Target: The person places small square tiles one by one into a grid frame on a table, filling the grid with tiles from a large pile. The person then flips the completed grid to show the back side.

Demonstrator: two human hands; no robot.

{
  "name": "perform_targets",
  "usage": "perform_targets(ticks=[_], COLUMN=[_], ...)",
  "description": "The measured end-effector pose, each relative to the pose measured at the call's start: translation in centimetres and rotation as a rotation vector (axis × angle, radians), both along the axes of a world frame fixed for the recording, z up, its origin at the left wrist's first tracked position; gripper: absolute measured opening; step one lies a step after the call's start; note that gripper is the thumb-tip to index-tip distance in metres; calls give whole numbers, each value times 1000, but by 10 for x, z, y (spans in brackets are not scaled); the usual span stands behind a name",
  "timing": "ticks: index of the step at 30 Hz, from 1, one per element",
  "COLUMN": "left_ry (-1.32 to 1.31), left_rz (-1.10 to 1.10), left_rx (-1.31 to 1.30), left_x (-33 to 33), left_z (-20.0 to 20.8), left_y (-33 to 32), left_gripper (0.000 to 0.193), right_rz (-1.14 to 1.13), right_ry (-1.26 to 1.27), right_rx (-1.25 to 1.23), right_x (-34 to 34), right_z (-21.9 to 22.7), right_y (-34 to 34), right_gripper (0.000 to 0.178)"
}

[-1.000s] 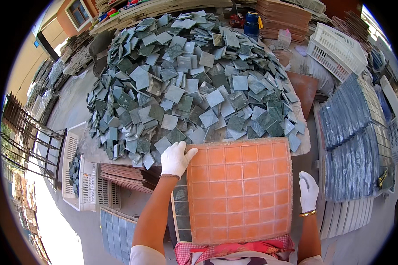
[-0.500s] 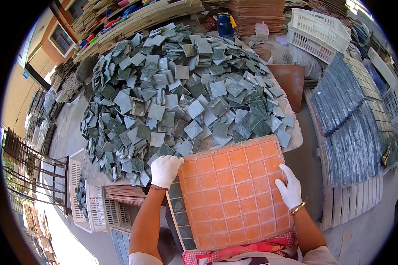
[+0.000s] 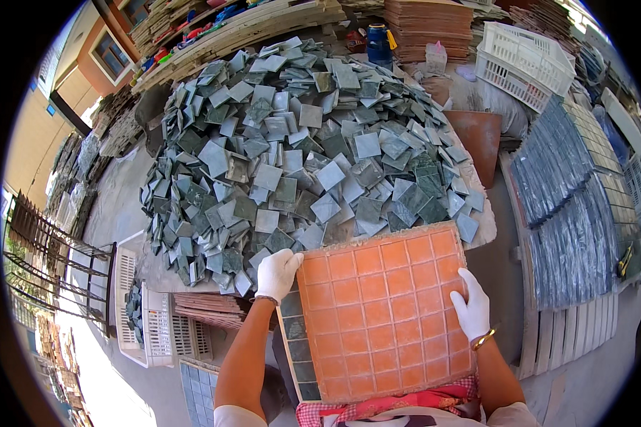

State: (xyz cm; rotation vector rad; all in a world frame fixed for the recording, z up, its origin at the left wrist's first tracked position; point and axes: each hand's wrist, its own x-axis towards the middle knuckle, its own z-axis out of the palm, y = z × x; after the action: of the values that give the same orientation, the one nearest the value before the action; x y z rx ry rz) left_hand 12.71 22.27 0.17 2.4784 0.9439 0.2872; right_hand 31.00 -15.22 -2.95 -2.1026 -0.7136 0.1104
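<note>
An orange square board with a grid of raised lines [image 3: 384,313] is tilted up in front of my body. My white-gloved left hand [image 3: 278,274] is closed on its upper left corner. At the right edge my gloved right hand [image 3: 471,306] grips it, thumb towards the grid face and the other fingers along the edge. Behind the board's left side shows a strip of dark green square tiles in a frame [image 3: 298,341]; the rest of it is hidden. A large heap of loose grey-green stone tiles [image 3: 292,156] covers the table just beyond.
White plastic crates stand at lower left [image 3: 149,334] and far right [image 3: 523,60]. Wrapped stacks of tile sheets [image 3: 563,213] rest on a pallet at right. Reddish boards [image 3: 210,308] are stacked below the table [image 3: 481,220]. A blue canister [image 3: 379,46] stands behind the heap.
The whole view has shifted slightly, so the heap and surroundings sit a little lower and further right. Both hands keep their hold on the orange board.
</note>
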Motion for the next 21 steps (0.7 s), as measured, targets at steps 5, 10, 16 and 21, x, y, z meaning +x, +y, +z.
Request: perform_targets(ticks=[5, 10, 16, 21], left_ry=[-97, -44, 27, 175], left_rz=[-175, -323, -97, 58], left_rx=[470, 657, 396, 168], left_x=[-7, -4, -13, -16], left_z=[-3, 5, 10, 19], left_y=[-10, -9, -4, -3], left_gripper=[29, 26, 34, 57], right_rz=[10, 8, -3, 4], right_ry=[-44, -19, 37, 33], right_rx=[-35, -31, -7, -12], right_x=[-1, -2, -3, -2], right_z=[0, 0, 1, 4], right_y=[2, 2, 3, 4], right_gripper=[47, 47, 47, 46])
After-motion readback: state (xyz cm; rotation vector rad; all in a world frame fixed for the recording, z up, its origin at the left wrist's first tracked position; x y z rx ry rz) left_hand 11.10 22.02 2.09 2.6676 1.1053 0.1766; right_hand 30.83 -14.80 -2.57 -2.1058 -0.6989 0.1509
